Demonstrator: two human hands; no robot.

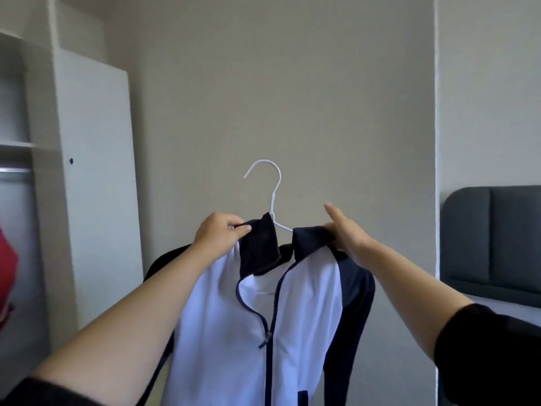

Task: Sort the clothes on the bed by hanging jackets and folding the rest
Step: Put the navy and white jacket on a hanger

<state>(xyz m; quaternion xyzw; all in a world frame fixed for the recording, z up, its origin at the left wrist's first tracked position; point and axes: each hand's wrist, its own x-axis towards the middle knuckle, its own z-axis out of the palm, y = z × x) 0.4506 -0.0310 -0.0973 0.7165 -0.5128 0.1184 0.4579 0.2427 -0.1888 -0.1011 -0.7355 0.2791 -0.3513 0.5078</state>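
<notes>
While the white and navy jacket (263, 317) hangs center frame on a white hanger (270, 189), the left hand (218, 235) pinches the collar and the right hand (345, 232) grips the other shoulder, forefinger out, probably squaring it up for the wardrobe rail (16, 170) at far left.

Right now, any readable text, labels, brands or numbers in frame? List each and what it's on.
None readable.
Jacket: white front, navy collar and sleeves, no visible logo or tag.
Hanger: plain white, no marking.
Wardrobe door: blank, only a small dark knob.
Headboard and wall: no signs.
Red item at the left edge: cropped, no text seen.
</notes>
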